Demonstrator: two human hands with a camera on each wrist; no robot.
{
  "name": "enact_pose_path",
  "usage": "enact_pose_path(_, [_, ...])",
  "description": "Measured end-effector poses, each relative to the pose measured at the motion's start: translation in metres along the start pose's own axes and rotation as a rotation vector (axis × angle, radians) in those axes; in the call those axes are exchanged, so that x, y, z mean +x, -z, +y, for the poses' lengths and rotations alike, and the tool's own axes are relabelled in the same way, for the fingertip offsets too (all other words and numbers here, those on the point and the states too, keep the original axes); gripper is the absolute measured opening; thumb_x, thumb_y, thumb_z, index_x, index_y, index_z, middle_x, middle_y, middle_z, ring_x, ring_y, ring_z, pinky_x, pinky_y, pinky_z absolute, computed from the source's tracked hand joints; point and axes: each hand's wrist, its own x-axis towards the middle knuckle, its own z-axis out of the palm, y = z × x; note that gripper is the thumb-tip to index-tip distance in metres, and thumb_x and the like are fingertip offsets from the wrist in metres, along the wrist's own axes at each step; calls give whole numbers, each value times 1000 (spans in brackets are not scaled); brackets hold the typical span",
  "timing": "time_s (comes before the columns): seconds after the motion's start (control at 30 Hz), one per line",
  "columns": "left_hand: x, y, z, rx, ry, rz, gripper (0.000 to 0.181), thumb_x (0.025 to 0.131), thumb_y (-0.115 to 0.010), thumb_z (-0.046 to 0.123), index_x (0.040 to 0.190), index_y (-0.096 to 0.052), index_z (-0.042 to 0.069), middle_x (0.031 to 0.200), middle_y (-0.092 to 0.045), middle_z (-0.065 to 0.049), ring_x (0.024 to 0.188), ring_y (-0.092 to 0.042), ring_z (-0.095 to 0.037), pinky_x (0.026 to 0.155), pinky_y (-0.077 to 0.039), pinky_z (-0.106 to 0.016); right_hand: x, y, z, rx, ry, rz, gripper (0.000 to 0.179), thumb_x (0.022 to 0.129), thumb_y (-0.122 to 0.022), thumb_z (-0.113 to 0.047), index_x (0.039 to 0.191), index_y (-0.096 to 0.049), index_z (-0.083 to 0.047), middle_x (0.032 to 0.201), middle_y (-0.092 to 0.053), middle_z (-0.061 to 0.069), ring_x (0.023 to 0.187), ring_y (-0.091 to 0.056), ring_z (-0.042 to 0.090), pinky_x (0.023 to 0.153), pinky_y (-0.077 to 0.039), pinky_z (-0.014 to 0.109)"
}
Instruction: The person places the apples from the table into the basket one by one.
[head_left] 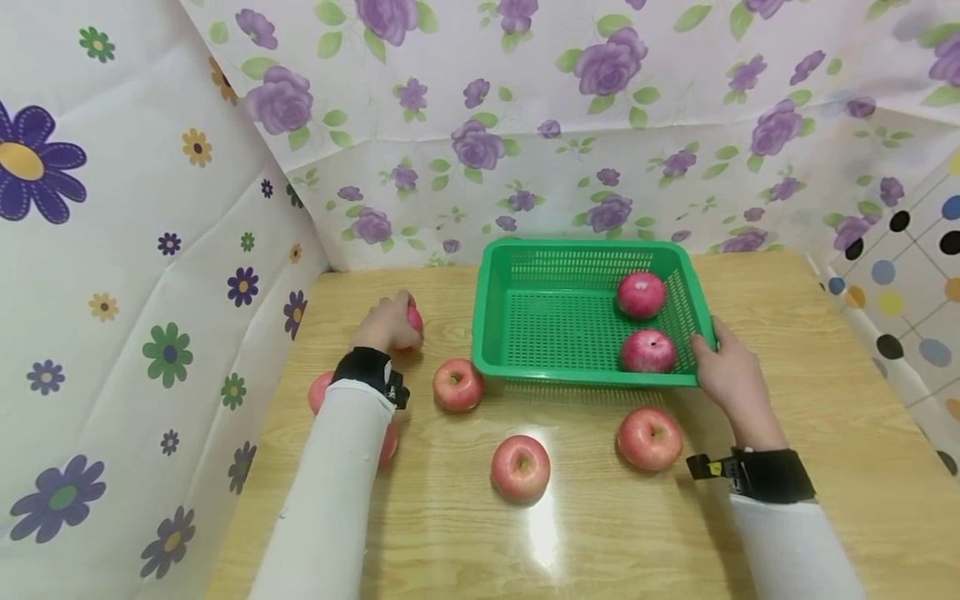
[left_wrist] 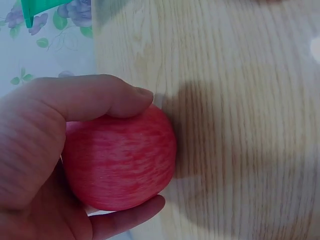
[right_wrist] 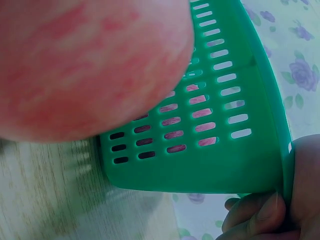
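Observation:
My left hand [head_left: 386,323] grips a red apple [left_wrist: 122,160], thumb on one side and fingers on the other, over the table left of the green basket [head_left: 555,377]. At the basket's near right corner, my right hand [head_left: 731,371] pinches the rim between thumb and curled fingers. Inside the basket, along its right side, lie two dark pink apples, one toward the back [head_left: 641,295] and one toward the front [head_left: 648,351]. Close to my right hand, a lighter apple [head_left: 651,439] sits in front of the basket; it fills much of the right wrist view.
One apple [head_left: 458,385] rests beside the basket's near left corner, and another apple [head_left: 521,468] lies mid-table. Two more, an apple [head_left: 319,390] and an apple [head_left: 388,443], are partly hidden by my left forearm. Flowered cloth [head_left: 480,200] hangs behind the wooden table [head_left: 450,533].

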Motion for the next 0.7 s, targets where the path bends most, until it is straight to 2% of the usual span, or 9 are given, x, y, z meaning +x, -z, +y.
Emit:
enact_pose_path(0.27, [-3, -2, 0, 6, 23, 2, 72, 74, -77, 20, 134, -40, 8, 122, -43, -22, 106, -43, -39, 89, -47, -56, -1, 1, -2, -4, 9, 2, 66, 106, -26, -50, 160, -13, -14, 139, -43, 35, 111, -46, 47, 85, -42, 68])
enact_pose_path(0.6, [-6, 0, 1, 27, 8, 19, 77, 77, -75, 26, 140, -37, 5, 123, -42, -26, 108, -43, -41, 92, -46, -56, -3, 2, -5, 2, 9, 7, 66, 106, -26, -49, 160, -13, -13, 139, -42, 36, 113, -45, 47, 86, -41, 68])
enact_pose_path(0.7, [-5, -1, 1, 25, 9, 46, 79, 77, -75, 27, 142, -36, 5, 123, -42, -26, 107, -44, -41, 92, -46, -56, -4, 2, -4, 1, 12, 9, 66, 106, -26, -49, 160, -13, -13, 140, -41, 36, 114, -45, 47, 87, -40, 69])
